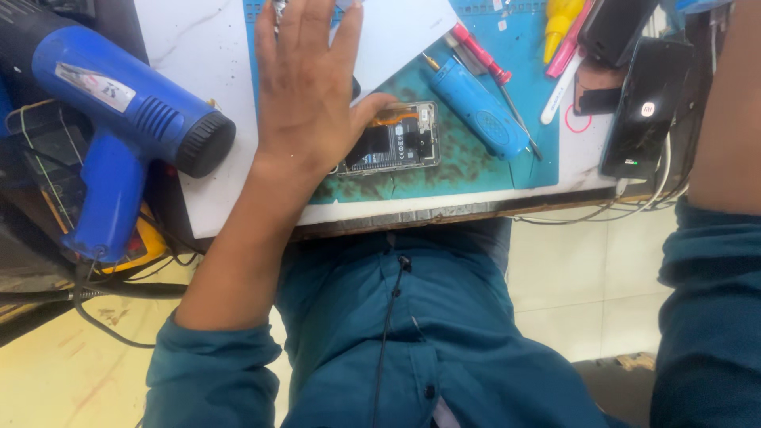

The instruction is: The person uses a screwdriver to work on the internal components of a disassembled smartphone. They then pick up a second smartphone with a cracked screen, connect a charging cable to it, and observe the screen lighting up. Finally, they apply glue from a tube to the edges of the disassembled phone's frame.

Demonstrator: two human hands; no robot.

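Head view, looking down over the person's chest to the front edge of the desk (222, 198). The left hand (305, 87) is lying flat, palm down, with its fingers spread; its grip is closing on nothing. The palm and thumb are pressing on the left part of an opened phone (400, 143), whose back cover is off so that the dark circuit board and an orange flex strip are showing. The phone is lying on a teal work mat (476, 170), near the mat's front edge and close to the desk's near rim. The fingertips are reaching over a white sheet (396, 36) that is lying just behind the phone.

The right arm (725, 119) is running up the right border of the view in a teal sleeve; the right hand itself is lying outside the frame, so its grip cannot be told.

Just right of the phone, a blue cylindrical tool (479, 107) is lying slantwise on the mat, with a red-handled screwdriver (491, 67) beside it. Farther right, a black phone (646, 107) with a cable is lying at the desk's corner. At the left, a blue heat gun (119, 119) is pointing its black nozzle toward the left forearm.
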